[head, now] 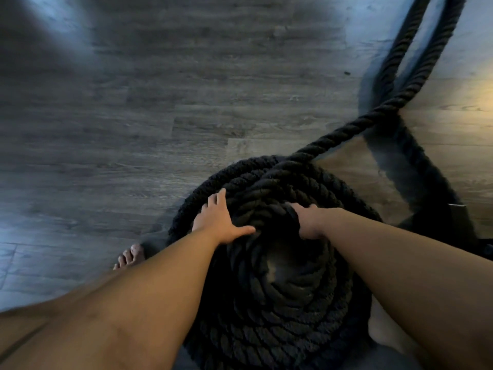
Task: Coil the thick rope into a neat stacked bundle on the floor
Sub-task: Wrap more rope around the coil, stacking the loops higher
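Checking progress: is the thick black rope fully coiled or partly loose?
Partly loose: the thick black rope is mostly stacked, but one length runs off upper right.

The thick rope [282, 303], coiled on the wood floor [133, 116], is pressed by the flat left hand [221, 221] and gripped at its top turn by the right hand [309, 222]

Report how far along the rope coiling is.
Done: many turns sit stacked in a round coil on the floor. In hand: the left hand presses flat on the coil's top, while the right hand curls its fingers over the topmost turn. Left: the loose rope runs from the coil's far side toward the upper right, out of view, not yet wound on.
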